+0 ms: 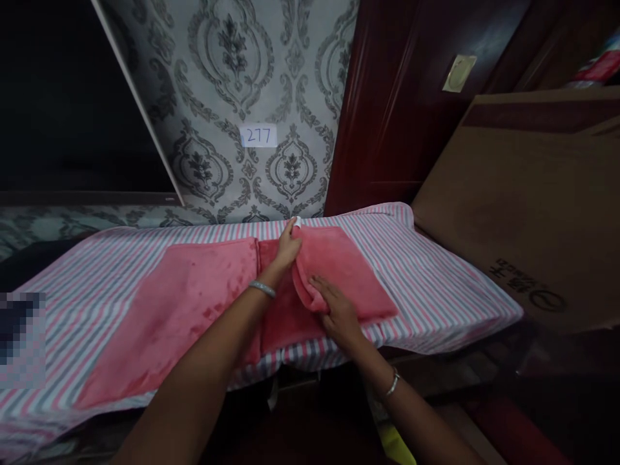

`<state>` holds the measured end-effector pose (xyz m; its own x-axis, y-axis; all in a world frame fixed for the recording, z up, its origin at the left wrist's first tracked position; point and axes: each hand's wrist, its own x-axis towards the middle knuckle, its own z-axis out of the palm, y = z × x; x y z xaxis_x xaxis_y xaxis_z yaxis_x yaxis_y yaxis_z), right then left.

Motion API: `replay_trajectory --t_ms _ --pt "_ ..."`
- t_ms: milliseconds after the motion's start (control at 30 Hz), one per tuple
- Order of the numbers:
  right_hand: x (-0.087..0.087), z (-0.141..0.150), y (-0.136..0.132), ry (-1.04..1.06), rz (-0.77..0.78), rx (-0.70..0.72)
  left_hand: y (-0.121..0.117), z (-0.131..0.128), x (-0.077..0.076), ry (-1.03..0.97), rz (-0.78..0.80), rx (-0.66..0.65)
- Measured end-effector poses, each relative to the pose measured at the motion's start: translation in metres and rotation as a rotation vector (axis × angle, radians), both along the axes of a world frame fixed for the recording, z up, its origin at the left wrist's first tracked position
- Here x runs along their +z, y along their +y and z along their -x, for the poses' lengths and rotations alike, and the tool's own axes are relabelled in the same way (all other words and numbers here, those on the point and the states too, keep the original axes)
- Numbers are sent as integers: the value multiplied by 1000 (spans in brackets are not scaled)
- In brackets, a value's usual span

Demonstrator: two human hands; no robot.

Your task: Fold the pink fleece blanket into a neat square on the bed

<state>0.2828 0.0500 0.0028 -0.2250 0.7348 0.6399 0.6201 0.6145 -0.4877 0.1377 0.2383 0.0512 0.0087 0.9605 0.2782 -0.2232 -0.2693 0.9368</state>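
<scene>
A pink plush towel (208,284) lies spread along the striped cloth, with its right part folded over toward the left. My left hand (289,245) grips the far corner of the folded flap, beside a small white tag (297,221). At the near corner of that flap, my right hand (339,313) holds the edge, fingers over the top and the thumb partly hidden. Between the two hands, the flap's left edge is lifted and curls a little. A darker red strip of the towel shows under it. Darker patches mark the left part.
A pink, white and grey striped cloth (440,284) covers the table. A large cardboard box (533,213) stands on the right. A dark television screen (72,97) rises at the left, and a paper label reading 277 (258,135) is on the wallpaper.
</scene>
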Motion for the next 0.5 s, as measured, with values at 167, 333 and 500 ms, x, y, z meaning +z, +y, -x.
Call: replay_trajectory --t_ms 167,333,500 --pt "-21 25 -10 -201 148 42 -9 38 -17 61 317 39" --pt "-19 29 -14 -285 243 2 -9 49 -20 65 371 1" --pt "-16 29 -10 -238 197 15 -5 37 -11 275 196 33"
